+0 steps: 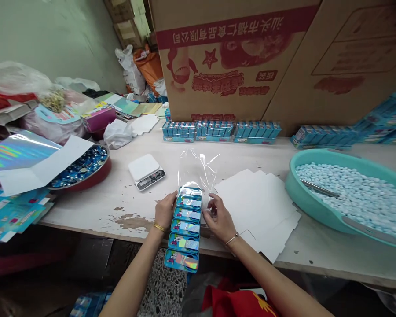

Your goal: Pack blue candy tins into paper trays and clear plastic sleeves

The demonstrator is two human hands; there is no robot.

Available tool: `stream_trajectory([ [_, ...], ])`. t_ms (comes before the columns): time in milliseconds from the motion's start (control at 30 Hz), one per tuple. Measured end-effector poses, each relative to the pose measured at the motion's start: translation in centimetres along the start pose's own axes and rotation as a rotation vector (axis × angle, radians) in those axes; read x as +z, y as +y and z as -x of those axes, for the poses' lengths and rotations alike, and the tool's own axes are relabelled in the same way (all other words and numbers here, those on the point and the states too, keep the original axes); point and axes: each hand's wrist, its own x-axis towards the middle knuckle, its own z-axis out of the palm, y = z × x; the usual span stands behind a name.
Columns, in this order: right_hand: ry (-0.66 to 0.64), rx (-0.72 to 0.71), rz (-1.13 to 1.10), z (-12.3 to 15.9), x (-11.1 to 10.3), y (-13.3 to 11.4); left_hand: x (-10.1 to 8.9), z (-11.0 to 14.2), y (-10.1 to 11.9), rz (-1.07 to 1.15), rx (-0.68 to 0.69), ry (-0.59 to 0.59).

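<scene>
A column of six blue packs point(185, 229) lies inside a clear plastic bag point(198, 167), overlapping like shingles, with its lower end reaching past the near edge of the tabletop point(95, 211). The bag's empty end spreads loosely toward 12 o'clock. The left hand point(166, 210) is closed narrowly against the column's left side. The right hand point(219, 218) pinches the bag at the column's right side. White card sheets point(257, 211) lie just beside the right hand at 3 o'clock. A kitchen scale point(146, 171) sits at 10 o'clock. A teal tub point(317, 211) of pale blue candies point(356, 193) sits farther out at 3 o'clock.
</scene>
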Motion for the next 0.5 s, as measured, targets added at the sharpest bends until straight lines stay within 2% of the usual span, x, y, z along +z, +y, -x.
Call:
stream_trajectory([
  [67,0.038,0.131,0.124,0.2,0.5,0.4,0.2,0.2,-0.2,-0.036,0.025,0.018],
  [133,0.01,0.164,0.297,-0.2,0.9,0.4,0.3,0.3,-0.4,-0.072,0.052,0.023],
  [233,-0.069,0.122,0.545,-1.3,0.8,0.1,0.4,0.1,-0.5,-0.123,0.096,0.033],
  [300,-0.108,0.08,0.636,-1.7,0.7,-0.3,0.4,0.1,-0.5,-0.146,0.117,0.051],
  [500,-0.189,-0.062,0.615,-0.2,1.2,-1.4,-0.3,2.0,-0.7,-0.162,0.18,0.174],
])
